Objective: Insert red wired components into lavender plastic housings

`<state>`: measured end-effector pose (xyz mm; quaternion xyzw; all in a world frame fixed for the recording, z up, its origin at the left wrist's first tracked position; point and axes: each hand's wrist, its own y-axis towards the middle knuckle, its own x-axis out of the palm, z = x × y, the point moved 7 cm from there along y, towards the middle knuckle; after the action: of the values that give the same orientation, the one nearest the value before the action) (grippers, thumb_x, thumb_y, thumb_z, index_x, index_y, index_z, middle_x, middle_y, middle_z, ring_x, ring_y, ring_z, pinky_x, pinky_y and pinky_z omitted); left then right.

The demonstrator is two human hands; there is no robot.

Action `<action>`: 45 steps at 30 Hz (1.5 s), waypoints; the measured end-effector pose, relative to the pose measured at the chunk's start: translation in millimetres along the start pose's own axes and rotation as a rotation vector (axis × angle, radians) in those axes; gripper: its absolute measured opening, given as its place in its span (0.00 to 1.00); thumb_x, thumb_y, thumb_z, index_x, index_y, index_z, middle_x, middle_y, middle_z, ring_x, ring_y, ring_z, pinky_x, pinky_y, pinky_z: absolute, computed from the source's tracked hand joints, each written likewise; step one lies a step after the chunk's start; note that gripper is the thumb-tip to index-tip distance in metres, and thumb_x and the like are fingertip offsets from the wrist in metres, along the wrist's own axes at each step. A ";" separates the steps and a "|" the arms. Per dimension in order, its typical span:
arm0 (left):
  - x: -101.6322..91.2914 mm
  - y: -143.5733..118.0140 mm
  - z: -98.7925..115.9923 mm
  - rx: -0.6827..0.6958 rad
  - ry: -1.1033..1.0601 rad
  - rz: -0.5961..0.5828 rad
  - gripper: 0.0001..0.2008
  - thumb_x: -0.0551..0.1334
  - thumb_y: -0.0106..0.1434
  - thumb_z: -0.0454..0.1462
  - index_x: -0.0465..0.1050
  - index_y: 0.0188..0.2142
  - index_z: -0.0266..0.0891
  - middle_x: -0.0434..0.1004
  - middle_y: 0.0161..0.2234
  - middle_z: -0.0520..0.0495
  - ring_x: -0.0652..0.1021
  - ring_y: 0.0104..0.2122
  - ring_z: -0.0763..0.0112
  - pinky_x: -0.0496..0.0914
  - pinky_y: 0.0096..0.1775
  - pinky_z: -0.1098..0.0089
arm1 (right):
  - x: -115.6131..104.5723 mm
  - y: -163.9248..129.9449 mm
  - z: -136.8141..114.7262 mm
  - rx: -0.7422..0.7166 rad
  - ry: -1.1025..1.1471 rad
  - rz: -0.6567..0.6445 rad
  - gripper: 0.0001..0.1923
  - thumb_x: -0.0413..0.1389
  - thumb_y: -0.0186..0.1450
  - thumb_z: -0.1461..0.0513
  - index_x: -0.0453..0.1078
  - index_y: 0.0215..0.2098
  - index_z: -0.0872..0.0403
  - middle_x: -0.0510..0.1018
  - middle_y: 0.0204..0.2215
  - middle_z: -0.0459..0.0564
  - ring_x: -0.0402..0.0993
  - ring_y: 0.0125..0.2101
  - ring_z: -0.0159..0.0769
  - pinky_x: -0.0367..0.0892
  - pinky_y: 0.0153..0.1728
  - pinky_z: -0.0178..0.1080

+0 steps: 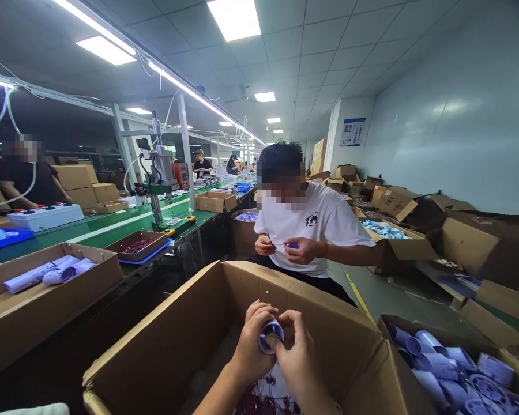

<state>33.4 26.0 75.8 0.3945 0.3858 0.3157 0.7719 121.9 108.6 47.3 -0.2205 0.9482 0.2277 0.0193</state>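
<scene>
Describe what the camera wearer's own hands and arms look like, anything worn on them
Both the left hand and the right hand are bare: no gloves, rings or watch show. The forearms are uncovered too, with no sleeve or wristband in view up to the bottom edge of the picture. Fingernails look short and unpainted.

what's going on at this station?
Both hands, left hand and right hand, pinch one small purple-and-white round part above a large open cardboard box. A box of similar purple parts sits to the right. Opposite, a seated person in a white T-shirt handles a similar small piece beside a green conveyor line.
</scene>
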 end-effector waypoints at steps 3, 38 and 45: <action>1.7 2.3 11.2 0.075 0.040 -0.032 0.20 0.59 0.45 0.30 0.66 0.40 0.43 0.77 0.38 0.46 0.76 0.42 0.59 0.64 0.52 0.51 | -0.4 0.8 -8.7 0.106 0.027 -0.057 0.15 0.57 0.48 0.67 0.69 0.36 0.51 0.78 0.33 0.48 0.74 0.35 0.42 0.67 0.38 0.40; 7.2 -9.9 -5.0 -0.459 -0.427 -0.065 0.23 0.64 0.42 0.32 0.61 0.39 0.39 0.70 0.30 0.53 0.70 0.27 0.75 0.66 0.30 0.73 | 8.5 -5.6 -20.3 0.223 0.389 -0.523 0.21 0.58 0.54 0.61 0.65 0.47 0.51 0.74 0.47 0.51 0.68 0.51 0.43 0.59 0.56 0.48; 4.0 -7.0 -0.1 -0.423 -0.019 -0.122 0.22 0.64 0.41 0.31 0.66 0.39 0.40 0.74 0.34 0.48 0.73 0.34 0.66 0.67 0.37 0.66 | 8.2 -2.6 -11.0 0.324 0.493 -0.485 0.19 0.59 0.51 0.62 0.66 0.42 0.51 0.76 0.42 0.47 0.71 0.45 0.38 0.64 0.49 0.41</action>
<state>36.6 25.8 68.4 0.2025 0.3269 0.3385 0.8588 116.4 98.3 54.9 -0.4807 0.8684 0.0038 -0.1216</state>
